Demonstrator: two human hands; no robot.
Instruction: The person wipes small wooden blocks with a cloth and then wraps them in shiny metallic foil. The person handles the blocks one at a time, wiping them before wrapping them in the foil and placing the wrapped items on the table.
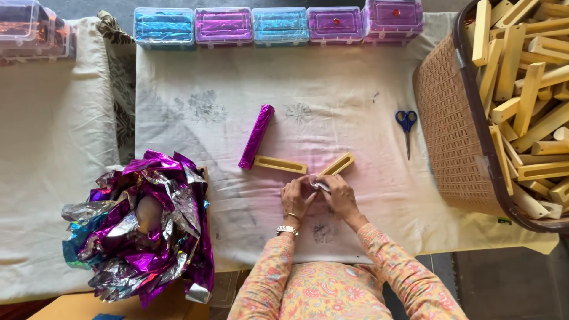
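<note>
Pinching a small pale pink scrap (318, 185) between both hands at mid-tabletop (237, 89): left hand (298, 198) and right hand (339, 195) each closed on it, fingertips meeting. Bare wooden block (336, 165) lies just beyond, touching the fingers. Judgement: keep the scrap taut and square to the block's end, grip near its edges. Wrapped purple block (256, 136) and scissors (406, 127) lie apart.

Slotted yellow wooden block (338, 164): lies diagonal at cloth ctr, near end w/ small silvery piece (320, 186) pinched between both hands.
</note>
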